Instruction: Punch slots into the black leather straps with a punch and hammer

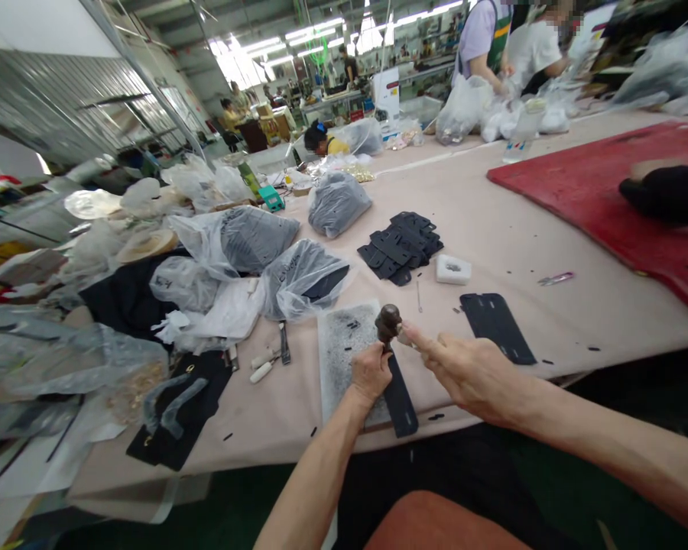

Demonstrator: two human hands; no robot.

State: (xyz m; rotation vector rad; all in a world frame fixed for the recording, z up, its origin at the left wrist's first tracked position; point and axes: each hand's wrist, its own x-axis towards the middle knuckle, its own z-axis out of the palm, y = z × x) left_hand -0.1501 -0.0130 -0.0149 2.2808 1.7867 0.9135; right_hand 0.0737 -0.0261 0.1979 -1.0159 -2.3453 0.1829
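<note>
My left hand [370,374] is closed around the shaft of a dark punch tool [387,322] that stands upright over a long black strip [400,399]. The strip lies on a grey speckled cutting pad [341,344] at the table's near edge. My right hand [464,367] is just right of the tool's rounded head, fingers curled and pinched at the head; what it pinches is too small to name. A single flat black piece [496,325] lies to the right, and a stack of similar black pieces [401,246] sits further back.
A small white box [452,269] stands by the stack. Pliers [267,365] lie left of the pad. Several plastic bags of dark parts [252,241] crowd the left side. A red mat [613,198] covers the right. Other people work at the far tables.
</note>
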